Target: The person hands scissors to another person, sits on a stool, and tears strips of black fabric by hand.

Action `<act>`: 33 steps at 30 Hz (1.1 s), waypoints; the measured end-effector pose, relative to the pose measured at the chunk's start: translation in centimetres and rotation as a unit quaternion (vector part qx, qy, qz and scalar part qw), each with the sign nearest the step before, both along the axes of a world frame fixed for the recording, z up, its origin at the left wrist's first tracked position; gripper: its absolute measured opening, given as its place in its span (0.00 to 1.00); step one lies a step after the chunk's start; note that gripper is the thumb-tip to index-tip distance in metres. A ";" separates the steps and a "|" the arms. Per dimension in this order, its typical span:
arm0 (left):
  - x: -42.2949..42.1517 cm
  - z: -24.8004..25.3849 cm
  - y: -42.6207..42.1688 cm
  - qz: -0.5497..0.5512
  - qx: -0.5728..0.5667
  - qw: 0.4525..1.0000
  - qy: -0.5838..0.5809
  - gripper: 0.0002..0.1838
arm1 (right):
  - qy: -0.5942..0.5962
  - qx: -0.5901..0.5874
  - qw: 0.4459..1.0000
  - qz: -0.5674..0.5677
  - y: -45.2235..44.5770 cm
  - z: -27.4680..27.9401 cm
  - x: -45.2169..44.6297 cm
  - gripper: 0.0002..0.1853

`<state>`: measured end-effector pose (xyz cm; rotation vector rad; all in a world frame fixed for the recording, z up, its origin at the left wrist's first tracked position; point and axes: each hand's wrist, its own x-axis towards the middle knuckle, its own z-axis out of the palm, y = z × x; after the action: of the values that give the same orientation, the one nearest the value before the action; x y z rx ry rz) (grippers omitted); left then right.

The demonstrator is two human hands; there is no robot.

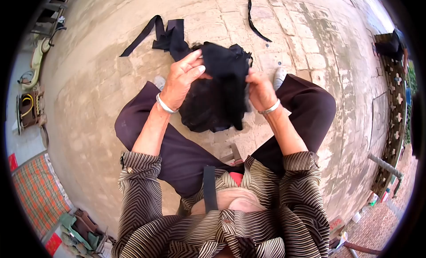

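My left hand [184, 78] is raised at the left edge of a piece of black cloth [224, 62], its thumb and fingers closed on the cloth's edge. On the right side, my right hand [262, 91] pinches the same cloth, a little blurred. Below and between the hands lies a dark heap of black fabric [206, 107] on the paved ground. Black strips [175, 36] trail from the heap toward the upper left. A dark fabric strip [208, 189] also hangs over my lap.
A narrow black strip [253, 22] lies on the paving [199, 18] ahead. At the far right a person [392, 45] is near a patterned low wall [394, 98]. A plaid cloth [40, 191] and a green scooter-like object [36, 65] are at the left.
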<state>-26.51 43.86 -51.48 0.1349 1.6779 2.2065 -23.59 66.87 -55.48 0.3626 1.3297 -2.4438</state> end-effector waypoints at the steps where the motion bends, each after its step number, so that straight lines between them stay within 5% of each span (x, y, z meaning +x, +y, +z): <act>1: -0.1 0.4 0.0 0.000 0.000 1.000 0.000 0.23 | 0.002 0.002 1.000 0.002 1.4 -0.6 -0.6 0.07; 4: -0.3 0.9 0.0 -0.045 -0.029 0.996 0.065 0.27 | -0.042 -0.082 0.987 -0.128 2.3 -0.5 -1.0 0.08; 13: -0.2 0.8 0.4 -0.067 -0.044 0.993 0.085 0.23 | -0.058 -0.123 0.984 -0.118 4.2 -0.2 -1.7 0.08; 24: -0.1 -0.5 0.4 -0.101 -0.207 0.959 0.162 0.23 | -0.036 -0.149 0.982 -0.111 3.8 1.4 -1.6 0.03; 33: 0.2 -0.1 0.7 -0.114 -0.109 0.981 0.114 0.21 | -0.025 -0.091 0.990 -0.109 3.4 1.7 -1.5 0.05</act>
<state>-26.31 44.54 -51.59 0.5132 1.9065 1.8844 -25.10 70.24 -53.83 0.5447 1.0865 -2.6896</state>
